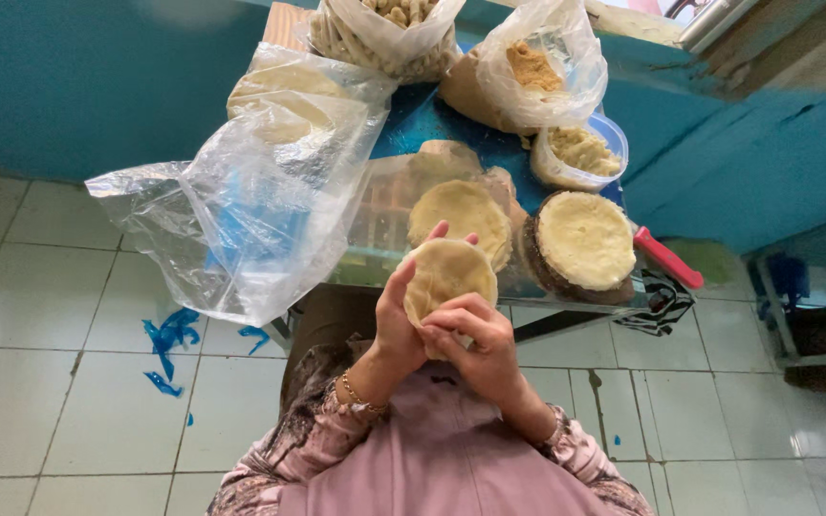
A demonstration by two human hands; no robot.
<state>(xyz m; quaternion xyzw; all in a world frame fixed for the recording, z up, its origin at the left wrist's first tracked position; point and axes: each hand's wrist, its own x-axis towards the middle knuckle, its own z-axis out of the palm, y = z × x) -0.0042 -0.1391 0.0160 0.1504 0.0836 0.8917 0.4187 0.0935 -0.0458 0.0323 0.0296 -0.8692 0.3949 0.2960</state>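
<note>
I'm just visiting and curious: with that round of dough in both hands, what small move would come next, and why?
Probably another pinch along the lower edge: the dough round stands between the left hand and right hand, whose fingers are curled over that edge, the upper rim untouched.

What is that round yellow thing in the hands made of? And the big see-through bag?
The round disc, held between the left hand and the right hand, looks like soft raw dough: pale yellow, matte, bending at its edge. The big bag looks like thin clear plastic: you see through it, and it is shiny and crinkled.
</note>
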